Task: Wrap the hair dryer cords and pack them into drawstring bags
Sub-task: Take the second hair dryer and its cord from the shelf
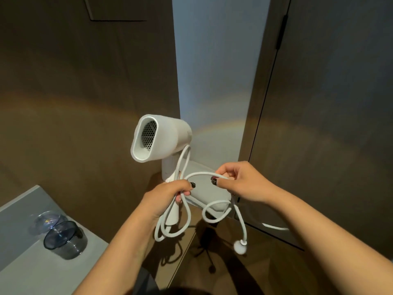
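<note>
A white hair dryer (157, 137) is held up in mid-air, its nozzle facing left towards me. My left hand (168, 199) grips its handle together with loops of the white cord (187, 218). My right hand (240, 182) pinches a stretch of the cord to the right of the left hand. More cord hangs below in loose loops, and the round white plug (240, 248) dangles at the bottom right. No drawstring bag is in view.
A grey counter (27, 269) lies at the lower left with a dark tinted cup (66, 239) on it. A grey cushioned seat or ledge (212, 196) sits behind the hands. Brown wall panels and a door stand close ahead. A chair base shows on the floor below.
</note>
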